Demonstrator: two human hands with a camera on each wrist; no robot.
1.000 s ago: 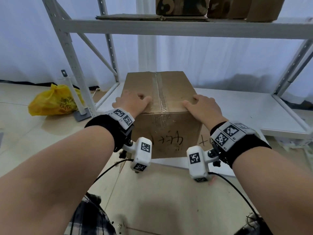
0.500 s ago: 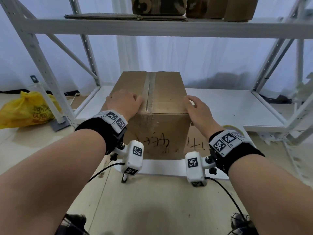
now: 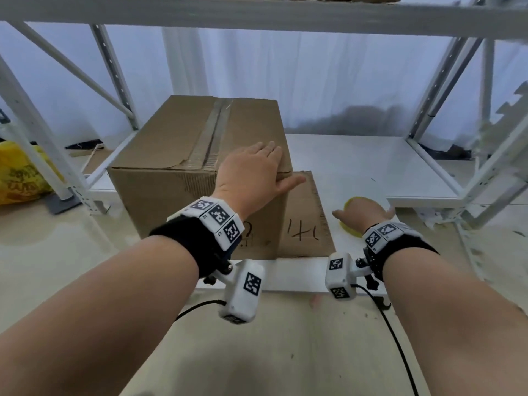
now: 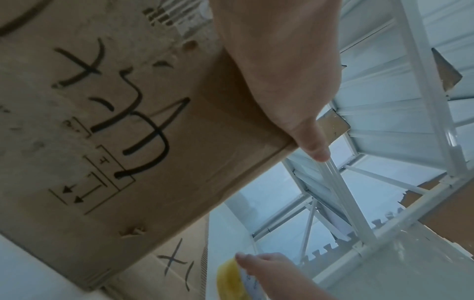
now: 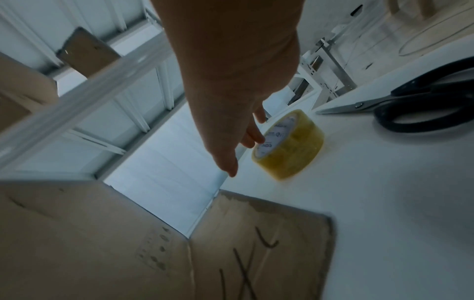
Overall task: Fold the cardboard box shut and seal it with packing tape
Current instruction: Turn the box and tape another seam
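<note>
A brown cardboard box [image 3: 183, 155] stands on the low white shelf [image 3: 371, 167], flaps folded down, with an old tape strip along the top seam. My left hand [image 3: 254, 170] lies flat on the box's near right top corner, thumb over the edge [image 4: 311, 146]. To the right of the box, my right hand [image 3: 363, 212] reaches down with straight fingers to a yellowish roll of packing tape [image 5: 290, 144] lying on the shelf. Its fingertips [image 5: 252, 140] are at the roll's core, and no grip shows. The hand hides most of the roll in the head view.
Black-handled scissors [image 5: 423, 105] lie on the shelf just beyond the tape. A flat cardboard sheet [image 3: 305, 221] with marker writing lies beside the box. White rack posts [image 3: 445, 90] and an upper shelf beam [image 3: 257, 12] frame the space. A yellow bag [image 3: 20, 172] sits on the floor at left.
My right hand left the box top and dropped right to the tape roll. My left hand slid from the left side of the box top to its right front corner.
</note>
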